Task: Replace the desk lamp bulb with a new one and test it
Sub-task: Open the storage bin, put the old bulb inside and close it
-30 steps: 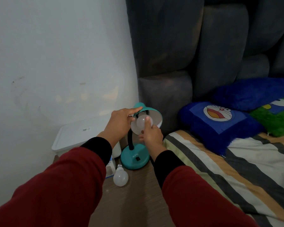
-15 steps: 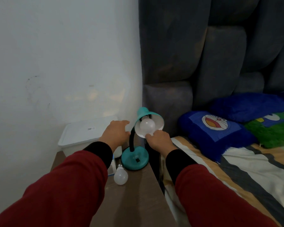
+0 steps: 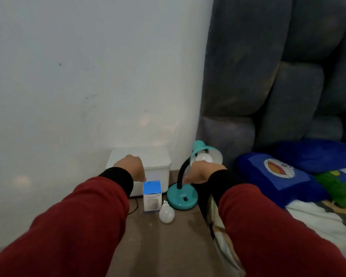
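Low and right of centre in the frame, the teal desk lamp (image 3: 181,197) stands on a round base with unreadable lettering; a frosted white bulb (image 3: 204,157) sits in its cone shade. The right hand (image 3: 203,173) hovers just below the shade, loosely curled, empty. A loose bulb (image 3: 166,212) lies beside a blue-and-white carton (image 3: 152,196). The left hand (image 3: 131,168), curled, hangs before a white plastic box (image 3: 158,166).

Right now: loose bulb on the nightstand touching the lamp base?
Apart. The head view shows a strip of brown tabletop between the loose bulb and the teal lamp base.
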A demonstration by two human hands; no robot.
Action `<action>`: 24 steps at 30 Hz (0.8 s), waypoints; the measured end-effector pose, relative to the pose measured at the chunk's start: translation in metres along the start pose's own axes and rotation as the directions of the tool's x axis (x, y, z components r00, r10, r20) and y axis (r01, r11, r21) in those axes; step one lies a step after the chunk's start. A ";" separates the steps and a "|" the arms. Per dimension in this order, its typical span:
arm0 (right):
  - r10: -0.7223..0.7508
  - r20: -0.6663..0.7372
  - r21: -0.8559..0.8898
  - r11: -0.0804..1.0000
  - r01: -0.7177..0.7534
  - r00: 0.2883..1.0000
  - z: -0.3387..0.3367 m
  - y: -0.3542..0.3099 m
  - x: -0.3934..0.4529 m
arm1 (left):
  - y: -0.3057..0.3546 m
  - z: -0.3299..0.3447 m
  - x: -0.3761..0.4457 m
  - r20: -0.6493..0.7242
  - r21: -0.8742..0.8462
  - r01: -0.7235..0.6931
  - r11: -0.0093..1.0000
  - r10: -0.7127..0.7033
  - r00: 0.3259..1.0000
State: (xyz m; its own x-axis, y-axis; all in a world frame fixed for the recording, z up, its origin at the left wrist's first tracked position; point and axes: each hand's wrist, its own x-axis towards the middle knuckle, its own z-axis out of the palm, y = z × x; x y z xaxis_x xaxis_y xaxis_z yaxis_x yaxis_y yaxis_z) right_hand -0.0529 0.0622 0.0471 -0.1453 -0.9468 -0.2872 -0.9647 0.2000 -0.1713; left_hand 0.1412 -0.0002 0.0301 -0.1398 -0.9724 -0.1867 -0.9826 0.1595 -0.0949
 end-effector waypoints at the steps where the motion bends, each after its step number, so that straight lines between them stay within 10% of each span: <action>1: -0.023 0.012 -0.028 0.999 0.023 1.000 -0.002 -0.006 0.003 | -0.009 -0.002 -0.001 0.000 -0.005 0.020 1.000 -0.020 1.000; 12: -0.142 0.070 -0.164 0.975 0.152 0.987 -0.015 -0.070 0.083 | -0.097 0.000 0.045 0.053 -0.097 0.175 0.980 -0.171 0.984; 24: -0.091 -0.108 0.221 0.969 0.113 0.990 0.046 -0.065 0.195 | -0.118 0.077 0.140 0.068 -0.624 0.137 0.769 -0.122 0.990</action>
State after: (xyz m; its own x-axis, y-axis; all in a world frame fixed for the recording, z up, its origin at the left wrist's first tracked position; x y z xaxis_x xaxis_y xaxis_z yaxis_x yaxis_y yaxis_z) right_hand -0.0086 -0.1233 -0.0410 -0.0793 -0.9827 -0.1673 -0.9024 0.1421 -0.4068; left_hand 0.2467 -0.1421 -0.0607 -0.0108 -0.9709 -0.2394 -0.8510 -0.1168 0.5120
